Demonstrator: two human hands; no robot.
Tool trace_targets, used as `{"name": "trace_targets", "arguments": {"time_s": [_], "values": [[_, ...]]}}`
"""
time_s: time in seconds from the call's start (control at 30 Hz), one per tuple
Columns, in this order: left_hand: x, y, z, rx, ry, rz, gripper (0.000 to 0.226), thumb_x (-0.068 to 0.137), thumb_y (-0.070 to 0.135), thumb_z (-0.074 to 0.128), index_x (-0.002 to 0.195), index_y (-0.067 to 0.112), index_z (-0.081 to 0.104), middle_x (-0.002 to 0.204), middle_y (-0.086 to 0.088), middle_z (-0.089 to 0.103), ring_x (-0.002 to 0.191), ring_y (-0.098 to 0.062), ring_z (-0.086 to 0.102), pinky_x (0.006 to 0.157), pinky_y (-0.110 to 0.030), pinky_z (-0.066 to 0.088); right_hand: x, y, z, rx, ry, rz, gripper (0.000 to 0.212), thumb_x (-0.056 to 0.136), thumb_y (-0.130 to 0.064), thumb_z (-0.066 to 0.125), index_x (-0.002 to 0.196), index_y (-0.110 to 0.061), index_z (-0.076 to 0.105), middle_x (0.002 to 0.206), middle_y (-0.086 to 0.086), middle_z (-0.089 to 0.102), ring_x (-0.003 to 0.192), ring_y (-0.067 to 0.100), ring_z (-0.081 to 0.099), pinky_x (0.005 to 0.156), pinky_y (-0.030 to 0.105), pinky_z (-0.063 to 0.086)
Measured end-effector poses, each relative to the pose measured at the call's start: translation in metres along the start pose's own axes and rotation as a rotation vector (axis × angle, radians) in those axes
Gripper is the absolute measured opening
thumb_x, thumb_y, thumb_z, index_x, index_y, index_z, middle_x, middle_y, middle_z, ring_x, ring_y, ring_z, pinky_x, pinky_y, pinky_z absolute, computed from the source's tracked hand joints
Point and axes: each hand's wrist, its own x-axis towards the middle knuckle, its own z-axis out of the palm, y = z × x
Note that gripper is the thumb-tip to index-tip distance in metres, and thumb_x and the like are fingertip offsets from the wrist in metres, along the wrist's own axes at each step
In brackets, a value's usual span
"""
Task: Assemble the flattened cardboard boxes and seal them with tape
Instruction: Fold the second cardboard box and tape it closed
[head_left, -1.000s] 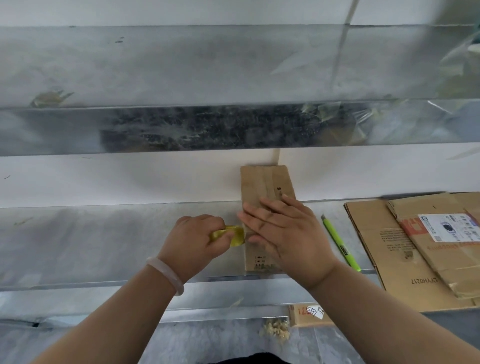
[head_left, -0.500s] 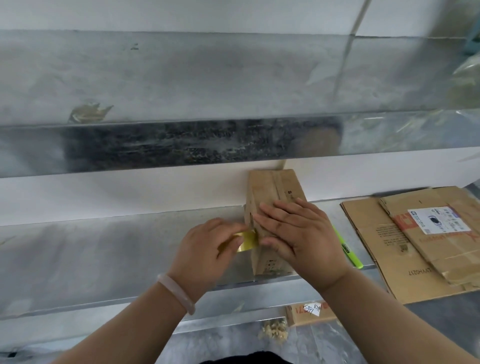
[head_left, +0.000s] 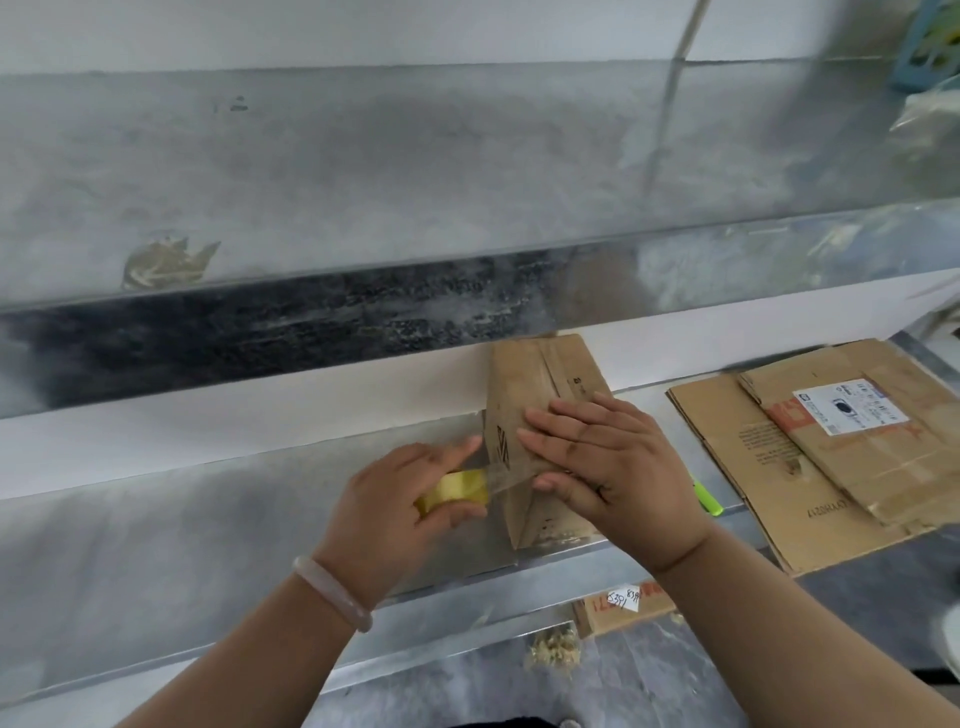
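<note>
1. A metal shelf (head_left: 363, 171) ran across the upper part of the view, its front edge dark and speckled.
2. Below it lay the metal worktop (head_left: 156, 530), backed by a white wall.
3. Flattened cardboard (head_left: 769, 467) lay stacked at the right end of the worktop. The top sheet (head_left: 883, 447) carried a white label.
4. The box (head_left: 524, 384) stood near the middle of the worktop, well apart from the flat stack. Its far end was against the wall and its near end was close to the front edge.
5. The right hand (head_left: 618, 467) lay flat on the top of the box, fingers straight and spread, pressing down.
6. The left hand (head_left: 395, 499) sat just left of the box, fingers and thumb curled round the tape roll.
7. The tape roll (head_left: 457, 488), yellowish, was just beside the box's left face. A clear strip (head_left: 509, 475) ran from it onto that face and under the right hand's fingers.
8. A pale bracelet (head_left: 332, 590) circled the left wrist.
9. A green pen (head_left: 707, 498) lay between the box and the flat stack, mostly hidden by the right hand.
</note>
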Motion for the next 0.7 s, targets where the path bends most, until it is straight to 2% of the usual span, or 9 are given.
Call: {"name": "trace_targets", "arguments": {"time_s": [0.13,0.27,0.4,0.47,0.53,0.57,0.6,0.67,0.7], "values": [[-0.001,0.001,0.009,0.004,-0.005,-0.003,0.045,0.079,0.057,0.057,0.107,0.027,0.074,0.105,0.013,0.063,0.089,0.000,0.057,0.074,-0.024,0.053,0.000,0.000,0.002,-0.021,0.011,-0.022,0.034,0.092,-0.043,0.061,0.117,-0.024,0.072,0.125,-0.007,0.066,0.121,0.013,0.060,0.100,0.046,0.047],[0.006,0.010,0.017,0.041,-0.004,0.023,0.032,0.081,0.051,0.057,0.090,0.027,0.077,0.097,0.016,0.060,0.071,0.003,0.054,0.063,-0.023,0.051,-0.002,0.002,0.002,-0.033,0.018,-0.047,0.036,0.093,-0.044,0.059,0.120,-0.024,0.070,0.128,-0.006,0.065,0.120,0.017,0.060,0.099,0.047,0.047],[0.013,0.017,0.021,-0.012,0.017,-0.019,0.027,0.082,0.045,0.058,0.077,0.027,0.077,0.095,0.020,0.054,0.072,0.000,0.056,0.063,-0.013,0.043,-0.009,0.011,0.000,-0.083,0.041,-0.116,0.049,0.101,-0.047,0.037,0.136,-0.021,0.059,0.141,0.004,0.054,0.129,0.023,0.050,0.109,0.045,0.037],[0.015,0.019,0.022,-0.002,0.004,-0.021,0.029,0.083,0.045,0.056,0.076,0.026,0.076,0.094,0.021,0.054,0.072,-0.001,0.057,0.062,-0.015,0.044,-0.022,0.021,0.000,-0.026,0.146,0.113,0.053,0.102,-0.045,0.026,0.143,-0.020,0.047,0.147,0.004,0.047,0.136,0.015,0.040,0.114,0.036,0.028],[0.016,0.020,0.024,0.002,-0.002,-0.050,0.026,0.084,0.044,0.060,0.077,0.025,0.077,0.092,0.021,0.054,0.071,-0.001,0.057,0.060,-0.019,0.048,-0.041,0.040,0.001,0.061,0.231,0.606,0.051,0.103,-0.044,0.024,0.146,-0.023,0.040,0.148,0.000,0.044,0.137,0.006,0.034,0.113,0.027,0.023],[0.015,0.019,0.025,-0.009,-0.001,-0.069,0.023,0.085,0.043,0.065,0.077,0.024,0.077,0.091,0.020,0.055,0.071,-0.002,0.058,0.060,-0.019,0.048,-0.053,0.053,0.004,0.052,0.155,0.832,0.050,0.103,-0.042,0.028,0.148,-0.022,0.037,0.149,0.001,0.042,0.137,0.009,0.033,0.113,0.029,0.024],[0.013,0.019,0.026,-0.024,-0.004,-0.084,0.023,0.085,0.042,0.066,0.078,0.023,0.077,0.090,0.020,0.055,0.072,-0.003,0.058,0.061,-0.017,0.047,-0.067,0.068,0.009,-0.003,-0.032,0.997,0.049,0.103,-0.039,0.031,0.148,-0.019,0.034,0.150,0.004,0.039,0.138,0.016,0.033,0.113,0.034,0.026],[0.010,0.019,0.026,-0.046,-0.021,-0.099,0.028,0.084,0.042,0.060,0.084,0.021,0.078,0.092,0.020,0.056,0.076,0.000,0.058,0.066,-0.008,0.042,-0.090,0.086,0.018,-0.115,-0.408,1.123,0.044,0.103,-0.032,0.037,0.143,-0.013,0.037,0.143,0.009,0.044,0.130,0.024,0.039,0.110,0.040,0.031],[0.007,0.019,0.026,-0.050,-0.027,-0.105,0.029,0.083,0.041,0.059,0.087,0.020,0.079,0.093,0.019,0.056,0.077,0.002,0.057,0.068,-0.005,0.040,-0.098,0.092,0.022,-0.168,-0.492,1.115,0.041,0.102,-0.032,0.040,0.138,-0.013,0.042,0.137,0.007,0.048,0.123,0.024,0.043,0.107,0.040,0.035]]}}
